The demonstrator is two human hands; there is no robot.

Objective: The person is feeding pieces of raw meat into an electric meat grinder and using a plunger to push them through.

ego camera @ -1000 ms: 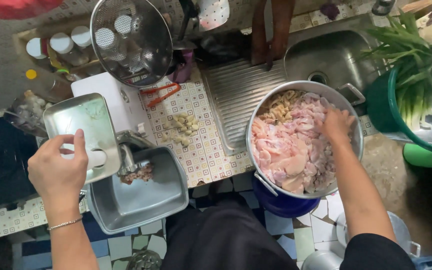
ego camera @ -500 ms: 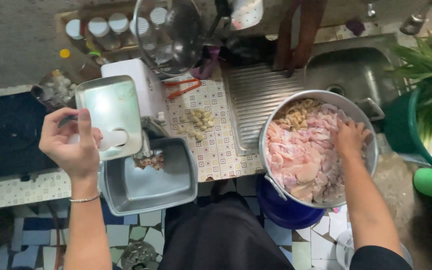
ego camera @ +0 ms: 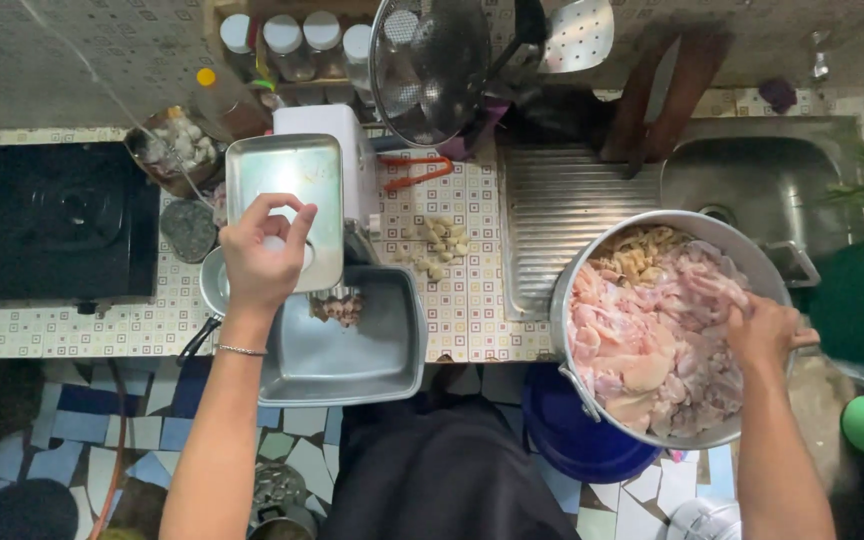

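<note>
We've got our left hand (ego camera: 262,250) up over the grinder tray (ego camera: 287,205), fingers curled round a pale pusher (ego camera: 277,245) — closed on it, same grip as half a sec ago, so no real change on that side. It sits over the feed hole at the tray's near end. Below the white grinder (ego camera: 327,160), a bit of minced meat (ego camera: 337,305) lies at the far edge of the metal catch pan (ego camera: 352,340), which hangs over the worktop's (ego camera: 462,300) front edge. The pile looks about the same as before, so output hasn't grown much.

Right hand (ego camera: 767,330) is down in the big steel pot (ego camera: 592,400), at the worktop's front right, by the sink (ego camera: 752,175). A sec ago it sat nearer the pot's far rim; now it's come towards the near-right side, fingers buried in raw chicken pieces (ego camera: 642,340). Closed on a piece or just pressing? Can't tell, fingertips are hidden in the meat. We'd judge that shift as fishing for the next handful while the pusher holds its post.

Elsewhere: garlic cloves (ego camera: 437,240) loose mid-worktop, wire strainer (ego camera: 427,65) hanging at the back edge, black stove (ego camera: 42,220) far left, blue bucket (ego camera: 582,430) under the pot.
</note>
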